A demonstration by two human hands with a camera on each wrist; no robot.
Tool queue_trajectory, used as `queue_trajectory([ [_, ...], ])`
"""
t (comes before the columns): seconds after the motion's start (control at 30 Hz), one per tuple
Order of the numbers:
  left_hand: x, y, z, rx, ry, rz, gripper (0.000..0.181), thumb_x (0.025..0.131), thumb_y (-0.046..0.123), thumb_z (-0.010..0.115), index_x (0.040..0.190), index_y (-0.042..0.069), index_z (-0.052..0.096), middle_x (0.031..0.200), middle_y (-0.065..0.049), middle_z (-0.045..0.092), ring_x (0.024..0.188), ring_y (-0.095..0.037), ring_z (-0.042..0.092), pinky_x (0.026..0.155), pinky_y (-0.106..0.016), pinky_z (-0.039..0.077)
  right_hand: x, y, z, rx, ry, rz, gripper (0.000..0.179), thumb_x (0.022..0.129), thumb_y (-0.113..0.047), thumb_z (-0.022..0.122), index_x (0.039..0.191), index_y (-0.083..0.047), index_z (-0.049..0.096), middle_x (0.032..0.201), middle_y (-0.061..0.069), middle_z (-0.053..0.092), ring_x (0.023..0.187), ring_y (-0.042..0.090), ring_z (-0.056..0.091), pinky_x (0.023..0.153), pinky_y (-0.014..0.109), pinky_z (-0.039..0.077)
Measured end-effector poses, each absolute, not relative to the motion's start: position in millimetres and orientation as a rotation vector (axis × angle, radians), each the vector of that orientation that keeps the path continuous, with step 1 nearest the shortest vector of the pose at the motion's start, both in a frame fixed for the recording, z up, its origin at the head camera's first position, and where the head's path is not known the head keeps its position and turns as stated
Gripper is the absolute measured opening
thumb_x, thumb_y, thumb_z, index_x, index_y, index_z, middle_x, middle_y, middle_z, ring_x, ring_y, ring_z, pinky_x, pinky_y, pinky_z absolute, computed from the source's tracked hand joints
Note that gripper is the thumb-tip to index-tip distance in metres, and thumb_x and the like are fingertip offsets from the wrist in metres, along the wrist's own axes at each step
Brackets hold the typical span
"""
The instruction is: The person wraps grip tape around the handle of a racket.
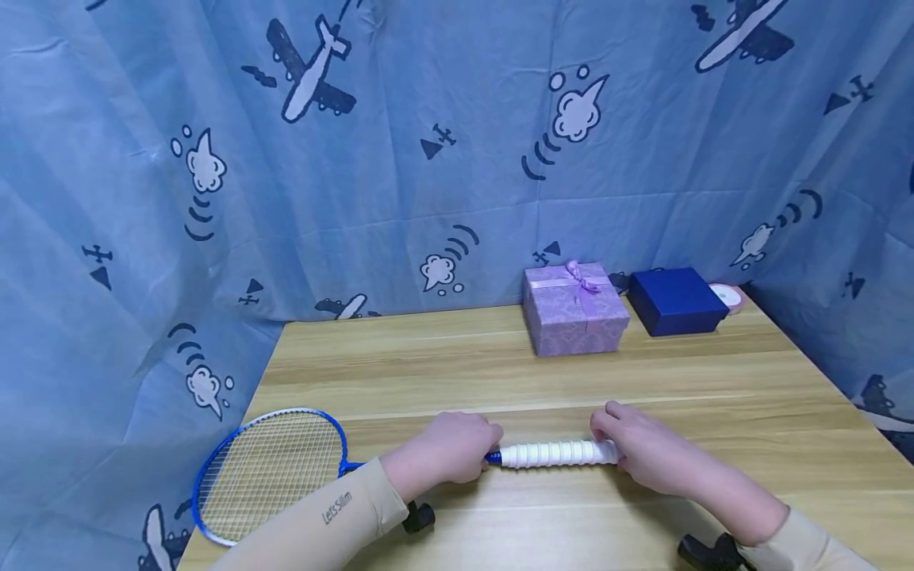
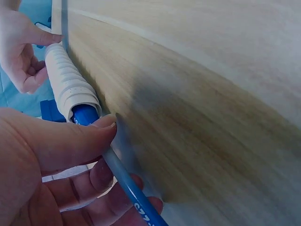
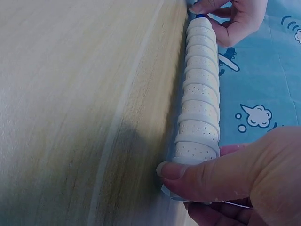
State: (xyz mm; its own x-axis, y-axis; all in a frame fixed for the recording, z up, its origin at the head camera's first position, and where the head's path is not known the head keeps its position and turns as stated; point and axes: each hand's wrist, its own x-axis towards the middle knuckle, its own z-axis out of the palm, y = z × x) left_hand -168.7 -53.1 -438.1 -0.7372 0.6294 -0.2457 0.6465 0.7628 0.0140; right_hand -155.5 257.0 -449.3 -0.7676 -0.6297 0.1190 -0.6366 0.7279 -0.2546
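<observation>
A badminton racket (image 1: 274,468) with a blue and white frame lies crosswise near the front of the table, its strung head at the left. White perforated grip tape (image 3: 200,101) winds in overlapping turns around its handle. My left hand (image 1: 457,446) pinches the blue shaft (image 2: 129,186) just beyond the handle's upper end, thumb on top and fingers beneath. At the butt end, my right hand (image 1: 646,448) holds the wrapped handle between thumb and fingers, as the right wrist view shows.
A purple gift box (image 1: 577,313) with a ribbon bow stands at the back of the wooden table (image 1: 400,357). Beside it are a dark blue box (image 1: 677,301) and a pink and white roll (image 1: 727,296). A blue patterned curtain (image 1: 457,159) hangs behind.
</observation>
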Motion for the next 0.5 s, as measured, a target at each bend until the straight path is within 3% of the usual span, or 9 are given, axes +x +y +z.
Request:
queue_trajectory([
  [0.5, -169.8, -47.5, -441.5, 0.98, 2.738, -0.099, 0.019, 0.093, 0.029, 0.077, 0.088, 0.024, 0.06, 0.08, 0.011, 0.059, 0.069, -0.005, 0.053, 0.057, -0.027, 0.048, -155.8, 262.3, -447.1, 1.019, -2.899, 0.442, 0.052, 0.062, 0.014, 0.078, 0.091, -0.022, 0.055, 0.088, -0.01, 0.047, 0.08, 0.007, 0.048, 0.064, 0.027, 0.049],
])
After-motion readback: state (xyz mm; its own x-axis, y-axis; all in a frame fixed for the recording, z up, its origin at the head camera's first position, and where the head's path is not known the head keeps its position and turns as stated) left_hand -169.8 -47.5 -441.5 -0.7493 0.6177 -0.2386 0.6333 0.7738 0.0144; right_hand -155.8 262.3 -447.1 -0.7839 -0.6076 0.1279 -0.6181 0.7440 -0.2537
